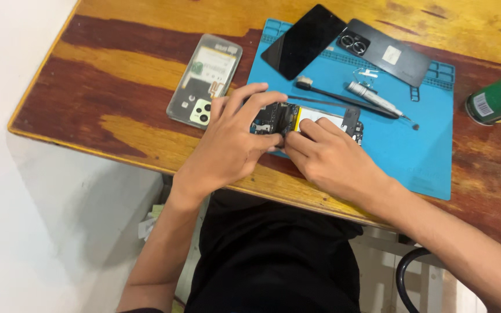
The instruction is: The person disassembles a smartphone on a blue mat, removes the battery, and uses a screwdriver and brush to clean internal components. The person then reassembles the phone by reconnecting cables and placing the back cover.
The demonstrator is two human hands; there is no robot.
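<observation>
Gripping from both sides, the hands close on an opened phone (311, 119) lying at the near left edge of a blue mat (413, 150). Left hand (227, 145) arches over the phone's camera end, wrist bent, fingers curled onto its top edge, forearm entering from 7 o'clock. Right hand (334, 159) lies lower and flatter, forefinger and thumb pinched at the phone's middle beside the battery, forearm entering from 4 o'clock. Whether the right fingertips hold a small part cannot be told.

At 12 o'clock of the hands on the mat: a black screen panel (302, 40), a black back cover (387, 52), a brush (343, 95) and a screwdriver (375, 98). At 10 o'clock on the wooden surface (117, 75): a clear phone frame (205, 80). At 2 o'clock: a green can (497, 98).
</observation>
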